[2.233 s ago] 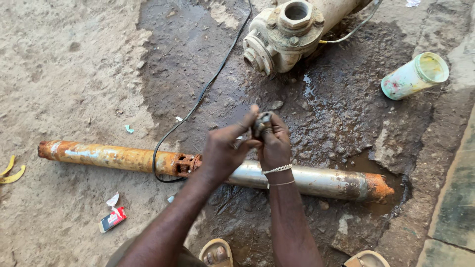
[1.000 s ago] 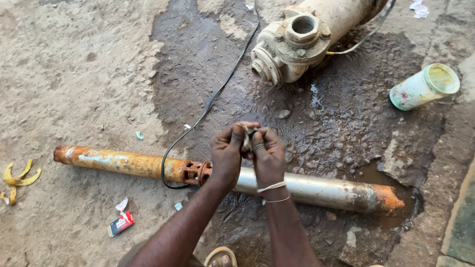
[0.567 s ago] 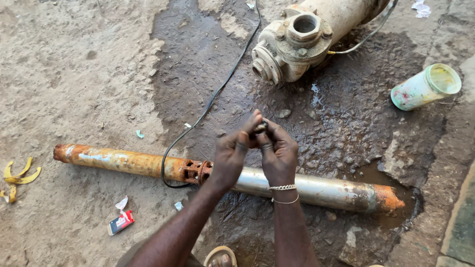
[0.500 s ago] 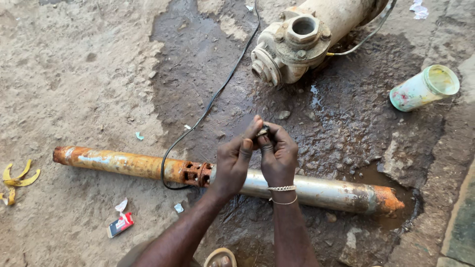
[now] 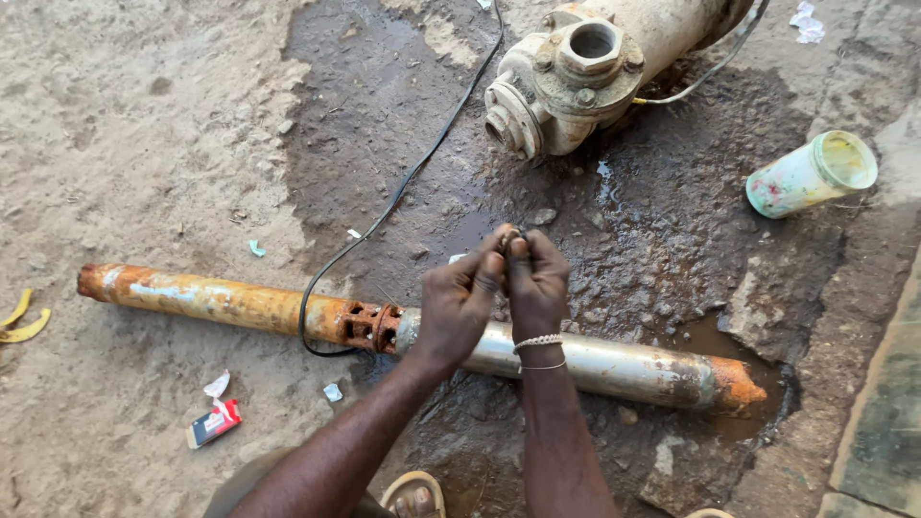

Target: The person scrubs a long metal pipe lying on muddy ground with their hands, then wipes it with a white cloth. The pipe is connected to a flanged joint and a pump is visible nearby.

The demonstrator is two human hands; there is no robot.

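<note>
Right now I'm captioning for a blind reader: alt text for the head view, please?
Two bare hands, left hand and right hand, pinch a small metal part above a long rusty pump pipe lying on wet ground. A black cable, a flanged pump body and a tipped cup lie nearby.

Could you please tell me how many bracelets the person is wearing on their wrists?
2, both on the right wrist: a beaded bracelet and a thin bangle just below it. The left wrist looks bare, though its underside is hidden.
</note>
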